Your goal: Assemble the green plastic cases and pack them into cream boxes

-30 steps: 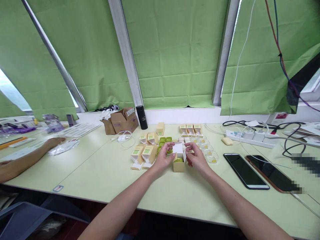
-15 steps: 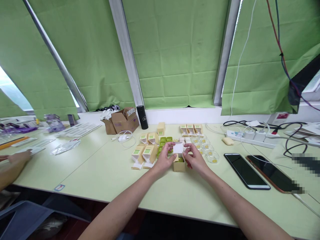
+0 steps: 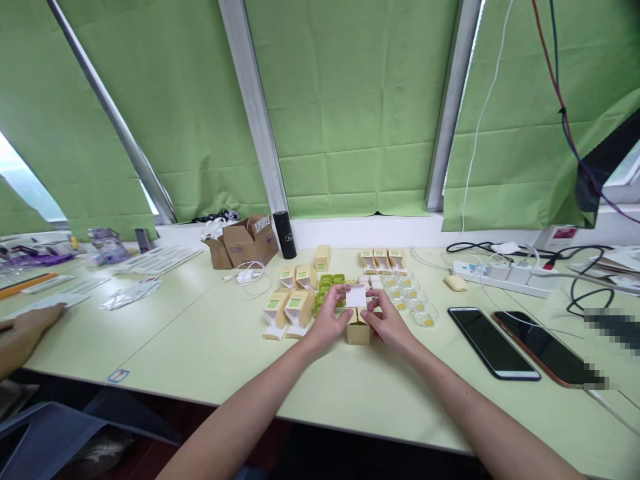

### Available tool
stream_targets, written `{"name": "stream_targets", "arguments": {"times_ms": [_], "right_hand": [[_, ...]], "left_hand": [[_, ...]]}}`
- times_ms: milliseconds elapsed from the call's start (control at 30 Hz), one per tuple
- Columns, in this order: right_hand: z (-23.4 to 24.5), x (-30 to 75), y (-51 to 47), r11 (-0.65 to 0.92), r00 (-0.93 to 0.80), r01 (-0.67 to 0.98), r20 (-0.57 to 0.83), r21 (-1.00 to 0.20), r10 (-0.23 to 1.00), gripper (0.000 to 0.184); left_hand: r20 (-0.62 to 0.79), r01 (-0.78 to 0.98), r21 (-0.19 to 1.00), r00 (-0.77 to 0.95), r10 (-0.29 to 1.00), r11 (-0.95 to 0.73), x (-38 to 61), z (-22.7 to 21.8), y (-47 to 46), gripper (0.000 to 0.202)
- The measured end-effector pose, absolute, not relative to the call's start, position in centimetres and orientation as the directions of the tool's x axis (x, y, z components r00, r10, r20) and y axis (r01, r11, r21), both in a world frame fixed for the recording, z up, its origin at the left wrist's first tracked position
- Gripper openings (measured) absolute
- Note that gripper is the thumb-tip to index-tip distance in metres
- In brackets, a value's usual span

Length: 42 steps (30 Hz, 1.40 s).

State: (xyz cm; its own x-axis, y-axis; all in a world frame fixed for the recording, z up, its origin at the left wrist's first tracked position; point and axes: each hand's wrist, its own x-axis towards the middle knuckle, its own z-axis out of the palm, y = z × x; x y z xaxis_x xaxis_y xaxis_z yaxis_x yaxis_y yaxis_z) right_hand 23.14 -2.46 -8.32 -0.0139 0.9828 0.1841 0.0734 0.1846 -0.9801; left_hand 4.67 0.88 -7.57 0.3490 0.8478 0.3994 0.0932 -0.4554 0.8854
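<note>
A small tan cardboard box (image 3: 359, 334) stands on the table in front of me, its white-lined lid flap (image 3: 357, 295) raised at the back. My left hand (image 3: 331, 312) grips the box's left side, thumb on the left side flap. On the right, my right hand (image 3: 389, 316) holds the box too, its thumb pressing the right side flap inward. Both side flaps lie folded over the top, with a narrow gap between them. Green trays (image 3: 326, 285) are just behind my left hand, and clear plastic cups (image 3: 425, 315) with yellow bits stand beyond my right hand.
Several tan boxes with green windows (image 3: 300, 303) stand left of my hands, more (image 3: 383, 259) at the back. Two phones (image 3: 493, 341) and a power strip (image 3: 505, 277) lie right. A cardboard carton (image 3: 250, 241) and black bottle (image 3: 285, 235) stand behind. Another person's hand (image 3: 33, 330) rests far left.
My right thumb has moved left and pressed the right side flap down over the box top, covering the green inside. The other person's hand at far left has shifted slightly.
</note>
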Motion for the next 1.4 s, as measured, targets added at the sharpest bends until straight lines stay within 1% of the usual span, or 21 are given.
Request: {"name": "stream_targets", "arguments": {"times_ms": [433, 667, 733, 967, 1067, 1233, 1300, 1400], "right_hand": [[-8.57, 23.08, -2.33, 0.169, -0.029, 0.083, 0.167, -0.982, 0.985, 0.048], [-8.7, 23.08, -2.29, 0.158, -0.021, 0.076, 0.157, -0.984, 0.987, 0.048], [-8.74, 23.06, -2.27, 0.161, -0.02, 0.07, 0.16, -0.985, 0.987, 0.048], [-8.72, 23.04, -2.19, 0.18, -0.02, 0.085, 0.179, -0.98, 0.984, 0.046], [-8.71, 23.01, -2.19, 0.205, -0.014, 0.103, 0.205, -0.973, 0.979, 0.044], [-8.7, 22.99, -2.24, 0.285, 0.014, 0.135, 0.289, -0.949, 0.957, 0.039], [-8.52, 23.11, -2.35, 0.344, 0.036, 0.149, 0.352, -0.927, 0.935, 0.034], [-7.96, 23.5, -2.74, 0.429, 0.055, 0.18, 0.445, -0.885, 0.894, 0.02]], "left_hand": [[0.43, 0.131, 0.862, 0.321, 0.844, -0.49, 4.74, -7.46, 0.64, 0.039], [0.399, 0.142, 0.878, 0.309, 0.863, -0.456, 4.68, -7.25, 0.32, 0.048], [0.414, 0.155, 0.867, 0.306, 0.857, -0.474, 4.64, -7.31, 0.35, 0.045], [0.432, 0.253, 0.822, 0.309, 0.847, -0.511, 4.64, -7.14, 0.33, 0.023], [0.453, 0.251, 0.805, 0.324, 0.831, -0.537, 4.63, -6.96, 0.23, 0.014], [0.465, 0.257, 0.79, 0.342, 0.817, -0.557, 4.62, -6.78, 0.22, 0.01], [0.471, 0.256, 0.784, 0.347, 0.811, -0.565, 4.62, -6.73, 0.24, 0.009], [0.477, 0.258, 0.782, 0.34, 0.811, -0.568, 4.62, -6.69, 0.25, 0.009]]}}
